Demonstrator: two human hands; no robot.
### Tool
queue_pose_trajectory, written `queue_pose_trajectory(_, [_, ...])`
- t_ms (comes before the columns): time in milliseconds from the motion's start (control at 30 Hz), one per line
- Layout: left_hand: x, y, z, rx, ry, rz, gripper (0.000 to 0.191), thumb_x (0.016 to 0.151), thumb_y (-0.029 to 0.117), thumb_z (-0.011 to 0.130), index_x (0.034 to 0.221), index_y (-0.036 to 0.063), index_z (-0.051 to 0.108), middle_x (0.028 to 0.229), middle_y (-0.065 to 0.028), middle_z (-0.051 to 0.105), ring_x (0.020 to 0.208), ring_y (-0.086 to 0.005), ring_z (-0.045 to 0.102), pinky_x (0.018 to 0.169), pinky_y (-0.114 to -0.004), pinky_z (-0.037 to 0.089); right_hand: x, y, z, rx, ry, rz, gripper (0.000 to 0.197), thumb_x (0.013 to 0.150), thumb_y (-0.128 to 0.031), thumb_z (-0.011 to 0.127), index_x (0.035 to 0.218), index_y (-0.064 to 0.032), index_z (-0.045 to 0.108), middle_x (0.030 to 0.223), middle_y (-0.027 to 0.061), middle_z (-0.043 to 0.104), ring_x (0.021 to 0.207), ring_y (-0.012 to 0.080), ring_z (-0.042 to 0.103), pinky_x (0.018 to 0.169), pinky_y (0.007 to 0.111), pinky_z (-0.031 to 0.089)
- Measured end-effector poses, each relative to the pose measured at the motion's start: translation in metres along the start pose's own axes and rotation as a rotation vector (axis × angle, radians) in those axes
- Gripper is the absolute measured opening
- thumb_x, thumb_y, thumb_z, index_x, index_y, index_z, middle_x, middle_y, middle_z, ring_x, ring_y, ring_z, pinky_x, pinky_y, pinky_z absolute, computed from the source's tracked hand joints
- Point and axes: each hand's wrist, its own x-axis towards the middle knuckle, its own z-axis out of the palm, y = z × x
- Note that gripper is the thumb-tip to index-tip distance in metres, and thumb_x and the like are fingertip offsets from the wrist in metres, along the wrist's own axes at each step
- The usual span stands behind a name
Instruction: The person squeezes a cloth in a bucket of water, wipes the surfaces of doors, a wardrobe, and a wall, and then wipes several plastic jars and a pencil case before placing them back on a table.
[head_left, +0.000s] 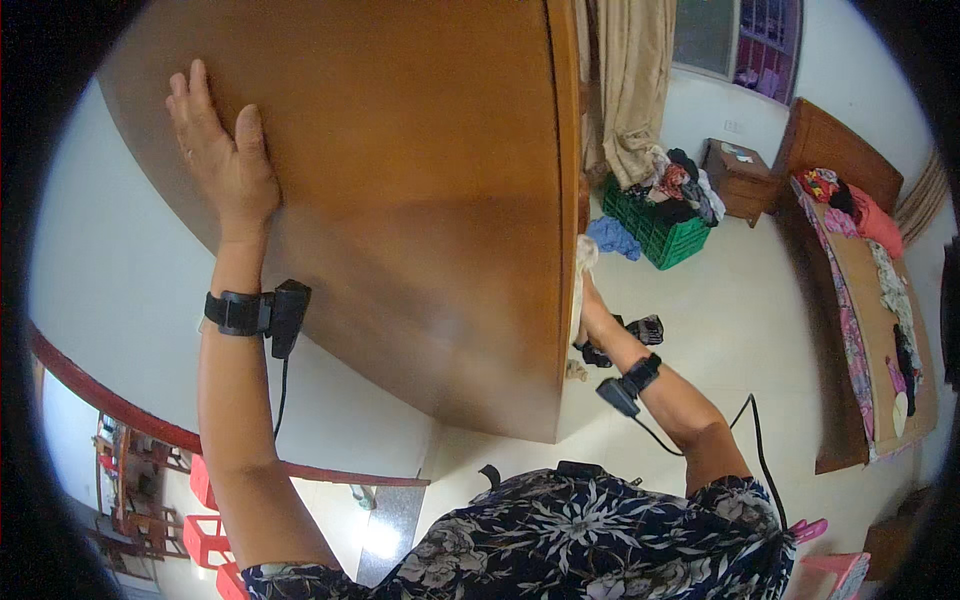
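Observation:
My left hand (225, 150) lies with its fingers spread against the flat brown wooden side of a tall cabinet (420, 187), near its far left edge. My right hand (589, 289) reaches round the cabinet's right edge. A white cloth (586, 255) shows at its fingers, but the cabinet hides part of the hand, so its grip cannot be made out. Both wrists wear black straps with a small device and a cable. On the floor beyond my right hand lie some dark items (645, 330).
A green plastic crate (664, 232) heaped with clothes stands by a beige curtain (637, 82), a blue cloth (615, 238) beside it. A wooden nightstand (739, 176) and a wooden bed (862, 300) with clothes are on the right. Red plastic stools (201, 540) stand at lower left, beyond a wall.

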Motion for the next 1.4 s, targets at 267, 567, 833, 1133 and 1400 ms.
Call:
queue_pose_trajectory(267, [0.005, 0.002, 0.01, 0.022, 0.008, -0.021, 0.064, 0.089, 0.058, 0.037, 0.142, 0.0219, 0.03, 0.149, -0.0123, 0.021, 0.139, -0.0343, 0.013, 0.108, -0.056, 0.011, -0.096, -0.045, 0.025, -0.184, -0.017, -0.129, 0.055, 0.1, -0.035, 0.022, 0.135, 0.0067, 0.027, 0.13, 0.0212, 0.043, 0.121, 0.0277, 0.04, 0.103, 0.032, 0.029])
queue_pose_trajectory(567, [0.009, 0.018, 0.002, 0.046, -0.034, -0.052, 0.063, 0.09, 0.054, 0.038, 0.142, 0.0197, 0.029, 0.15, -0.013, 0.018, 0.139, -0.0353, 0.012, 0.108, -0.056, 0.01, -0.012, -0.073, 0.015, -0.231, 0.121, -0.312, 0.055, 0.098, -0.038, 0.034, 0.133, 0.0033, 0.037, 0.131, 0.0136, 0.047, 0.116, 0.0216, 0.044, 0.1, 0.031, 0.034])
queue_pose_trajectory(833, [0.021, 0.032, -0.017, 0.067, -0.027, -0.012, 0.06, 0.093, 0.048, 0.036, 0.142, 0.0133, 0.029, 0.149, -0.0153, 0.02, 0.138, -0.0346, 0.014, 0.111, -0.048, 0.012, 0.067, -0.091, -0.014, -0.305, 0.086, -0.241, 0.047, 0.098, -0.043, 0.03, 0.104, 0.0003, 0.047, 0.091, 0.0107, 0.052, 0.08, 0.0209, 0.045, 0.076, 0.037, 0.041])
queue_pose_trajectory(1133, [0.026, 0.036, -0.017, -0.013, -0.059, -0.043, 0.06, 0.095, 0.045, 0.035, 0.142, 0.0089, 0.028, 0.149, -0.0171, 0.019, 0.139, -0.0332, 0.013, 0.111, -0.047, 0.01, 0.067, -0.097, -0.011, -0.244, 0.018, -0.155, 0.057, 0.097, -0.044, 0.033, 0.133, -0.0001, 0.034, 0.12, 0.0085, 0.047, 0.105, 0.0172, 0.043, 0.093, 0.031, 0.036])
queue_pose_trajectory(1400, [0.018, 0.029, -0.007, 0.019, -0.079, -0.096, 0.057, 0.095, 0.043, 0.034, 0.141, 0.0097, 0.029, 0.148, -0.0184, 0.021, 0.138, -0.035, 0.015, 0.111, -0.047, 0.012, -0.047, -0.139, 0.028, -0.505, 0.073, -0.238, 0.044, 0.095, -0.036, 0.039, 0.107, 0.0053, 0.051, 0.101, 0.0243, 0.055, 0.094, 0.0321, 0.053, 0.084, 0.04, 0.041])
